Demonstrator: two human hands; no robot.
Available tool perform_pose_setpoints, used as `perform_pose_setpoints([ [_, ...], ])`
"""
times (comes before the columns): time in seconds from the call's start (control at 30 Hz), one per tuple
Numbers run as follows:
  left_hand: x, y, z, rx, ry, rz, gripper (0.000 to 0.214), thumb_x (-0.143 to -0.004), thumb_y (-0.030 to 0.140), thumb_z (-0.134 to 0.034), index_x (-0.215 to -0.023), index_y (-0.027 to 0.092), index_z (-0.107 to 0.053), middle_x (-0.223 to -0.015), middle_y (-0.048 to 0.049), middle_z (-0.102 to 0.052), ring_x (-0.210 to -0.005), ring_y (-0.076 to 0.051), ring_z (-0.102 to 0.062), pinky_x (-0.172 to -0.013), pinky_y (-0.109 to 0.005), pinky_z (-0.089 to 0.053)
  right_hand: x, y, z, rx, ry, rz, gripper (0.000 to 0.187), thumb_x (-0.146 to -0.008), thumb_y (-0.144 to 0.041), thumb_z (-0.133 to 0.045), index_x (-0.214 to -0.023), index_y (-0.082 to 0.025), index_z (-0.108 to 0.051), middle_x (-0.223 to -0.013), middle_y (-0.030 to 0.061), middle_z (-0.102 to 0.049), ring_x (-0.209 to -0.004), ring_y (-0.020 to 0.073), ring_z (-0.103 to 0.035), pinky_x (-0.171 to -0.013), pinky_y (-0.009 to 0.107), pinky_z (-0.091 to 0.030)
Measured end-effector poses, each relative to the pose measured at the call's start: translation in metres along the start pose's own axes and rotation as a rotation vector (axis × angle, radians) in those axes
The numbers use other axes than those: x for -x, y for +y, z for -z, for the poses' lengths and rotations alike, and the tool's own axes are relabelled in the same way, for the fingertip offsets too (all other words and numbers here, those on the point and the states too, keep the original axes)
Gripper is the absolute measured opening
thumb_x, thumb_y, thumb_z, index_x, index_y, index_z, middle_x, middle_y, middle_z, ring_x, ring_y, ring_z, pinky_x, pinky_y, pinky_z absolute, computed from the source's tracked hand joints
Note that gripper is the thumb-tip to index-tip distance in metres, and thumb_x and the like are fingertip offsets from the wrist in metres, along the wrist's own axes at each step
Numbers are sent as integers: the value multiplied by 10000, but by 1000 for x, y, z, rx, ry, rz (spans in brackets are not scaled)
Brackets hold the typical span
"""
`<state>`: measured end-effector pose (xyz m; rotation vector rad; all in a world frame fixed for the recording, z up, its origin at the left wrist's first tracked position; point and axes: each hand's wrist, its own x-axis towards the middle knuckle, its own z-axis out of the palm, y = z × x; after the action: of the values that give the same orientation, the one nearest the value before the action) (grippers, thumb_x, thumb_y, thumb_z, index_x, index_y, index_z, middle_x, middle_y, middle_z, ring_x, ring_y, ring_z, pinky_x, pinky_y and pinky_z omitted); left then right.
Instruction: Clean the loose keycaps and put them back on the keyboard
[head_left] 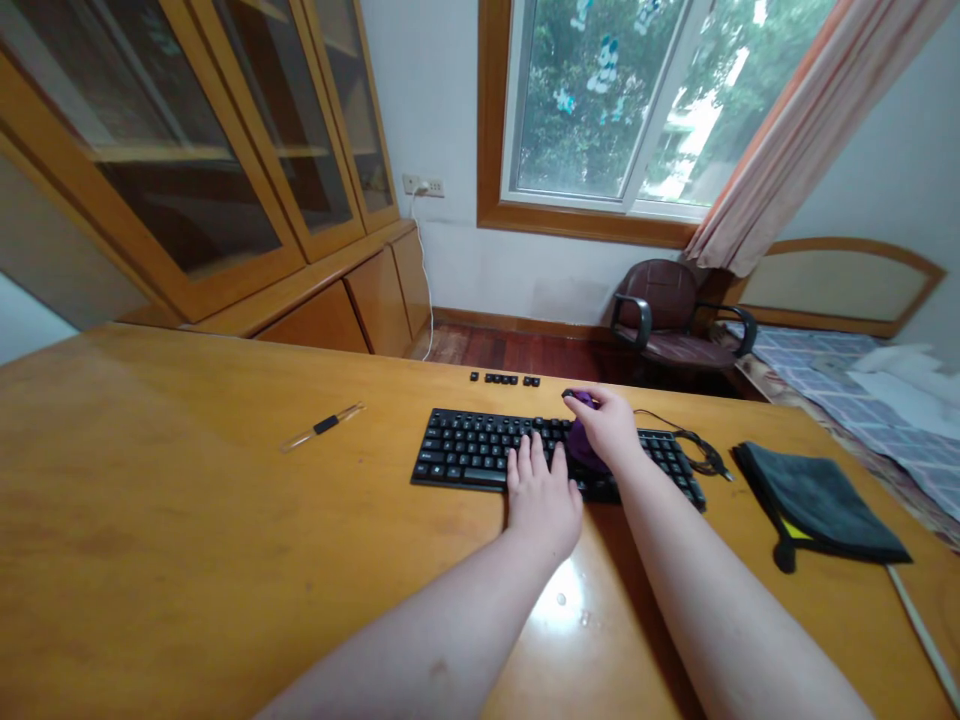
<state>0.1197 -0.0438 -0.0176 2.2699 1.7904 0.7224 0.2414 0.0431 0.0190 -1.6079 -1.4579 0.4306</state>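
Observation:
A black keyboard [472, 455] lies on the wooden desk in front of me. My left hand [541, 495] rests palm down on its lower middle keys, fingers spread. Above the right part of the keyboard, my right hand [606, 425] is closed around a crumpled purple cloth [583, 445]. At its thumb and fingertips is a small black piece that looks like a keycap [568, 393]. The palm hides part of the cloth. Loose black keycaps [501, 379] sit in a short row behind the keyboard.
A clear stick tool with a black grip [325, 425] lies to the left. The coiled cable [705, 455] and a dark grey cloth [821, 500] are at the right. Beyond the desk stand a glass-door cabinet [292, 245], an armchair [664, 310] and a bed [832, 370].

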Motion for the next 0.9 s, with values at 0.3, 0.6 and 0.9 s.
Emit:
perform_pose_setpoints([
  [0.3,-22,-17,37,211,68,87,339,-828,242,-478,-1153,192,-559,-1278,-119,-534,-1164,-278,-491,-1000,-465,-359,20,9,-9,-45,-11,359,207,-772,-320,-592,-921,-203,-675,-929,76,-658,-887,218,-607,-842,385,-475],
  [0.6,-50,-81,43,187,129,-235,213,-843,230,-514,-1028,203,-616,-1032,-48,-666,-965,-202,-592,-912,-375,-432,32,-8,-17,168,-177,629,230,-849,-260,-499,-1043,-217,-616,-986,77,-654,-902,206,-614,-804,335,-502],
  [0.9,-50,-83,46,303,164,-298,199,-791,255,-610,-979,197,-643,-940,-43,-697,-882,-190,-631,-830,-355,-486,37,-13,-20,63,-194,652,206,-844,-262,-525,-1026,-225,-613,-953,65,-653,-866,180,-618,-778,305,-511],
])
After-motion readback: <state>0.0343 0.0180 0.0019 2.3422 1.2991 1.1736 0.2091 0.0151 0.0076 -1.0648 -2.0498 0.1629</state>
